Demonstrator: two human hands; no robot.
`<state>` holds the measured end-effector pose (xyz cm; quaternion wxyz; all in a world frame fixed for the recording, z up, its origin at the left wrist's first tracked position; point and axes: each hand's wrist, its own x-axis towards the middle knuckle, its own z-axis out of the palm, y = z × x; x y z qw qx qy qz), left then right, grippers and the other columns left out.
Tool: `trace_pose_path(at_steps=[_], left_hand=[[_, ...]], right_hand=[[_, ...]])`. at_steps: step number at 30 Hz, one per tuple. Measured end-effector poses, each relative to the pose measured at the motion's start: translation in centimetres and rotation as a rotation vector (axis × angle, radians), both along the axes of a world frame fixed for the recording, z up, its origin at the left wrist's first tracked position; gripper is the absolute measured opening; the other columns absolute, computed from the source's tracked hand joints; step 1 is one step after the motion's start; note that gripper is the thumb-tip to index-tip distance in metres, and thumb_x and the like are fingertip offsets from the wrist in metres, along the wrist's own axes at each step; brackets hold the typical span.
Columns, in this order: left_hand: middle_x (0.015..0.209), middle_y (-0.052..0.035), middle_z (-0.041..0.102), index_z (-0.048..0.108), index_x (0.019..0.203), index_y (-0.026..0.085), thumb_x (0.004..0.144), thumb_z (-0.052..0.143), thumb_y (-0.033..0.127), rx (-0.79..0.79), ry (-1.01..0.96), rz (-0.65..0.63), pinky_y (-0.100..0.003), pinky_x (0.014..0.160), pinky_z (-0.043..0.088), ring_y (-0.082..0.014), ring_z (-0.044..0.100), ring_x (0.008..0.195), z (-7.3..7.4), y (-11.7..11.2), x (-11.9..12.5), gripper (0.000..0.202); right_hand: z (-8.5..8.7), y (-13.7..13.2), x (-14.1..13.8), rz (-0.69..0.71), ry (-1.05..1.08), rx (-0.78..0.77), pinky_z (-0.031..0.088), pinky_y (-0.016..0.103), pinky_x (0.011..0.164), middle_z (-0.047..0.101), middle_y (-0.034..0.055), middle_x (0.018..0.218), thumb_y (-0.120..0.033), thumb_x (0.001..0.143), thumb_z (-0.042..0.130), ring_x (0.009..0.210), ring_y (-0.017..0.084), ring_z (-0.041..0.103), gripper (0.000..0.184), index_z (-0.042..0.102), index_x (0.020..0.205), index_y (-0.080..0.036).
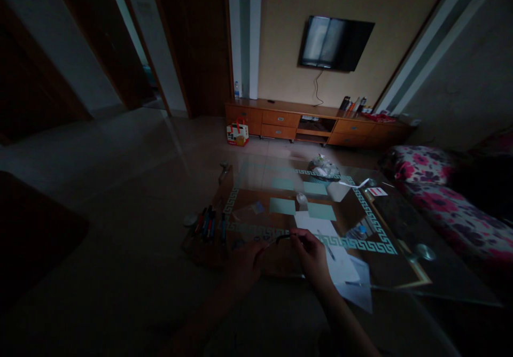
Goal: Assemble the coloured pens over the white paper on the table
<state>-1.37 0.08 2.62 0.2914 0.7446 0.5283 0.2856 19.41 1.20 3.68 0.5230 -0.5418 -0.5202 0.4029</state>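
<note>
The room is very dark. My left hand and my right hand are raised over the near edge of a glass coffee table. Between them they pinch a thin dark object, a cord or slim stick; its kind is too dim to tell. Both hands have fingers closed on its ends. White paper sheets lie under and right of my right hand. Several pens lie at the table's left end.
Pale green squares and a small white object lie mid-table; a crumpled bag at its far end. A floral sofa runs along the right. Beyond are a wooden TV cabinet, a wall TV and a small box on the floor.
</note>
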Motion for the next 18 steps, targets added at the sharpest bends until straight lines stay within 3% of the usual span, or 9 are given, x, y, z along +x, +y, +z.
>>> trace_pose_path(at_steps=[18], left_hand=[[0.112, -0.005, 0.069, 0.067, 0.114, 0.025, 0.095, 0.044, 0.021, 0.066, 0.018, -0.021, -0.035, 0.093, 0.049, -0.0201, 0.064, 0.099, -0.39, -0.08, 0.07, 0.03]], right_hand=[[-0.08, -0.13, -0.11, 0.068, -0.048, 0.006, 0.052, 0.03, 0.072, 0.071, 0.0061, 0.09, -0.041, 0.085, 0.066, 0.081, 0.02, 0.065, 0.028, 0.068, 0.101, -0.019]])
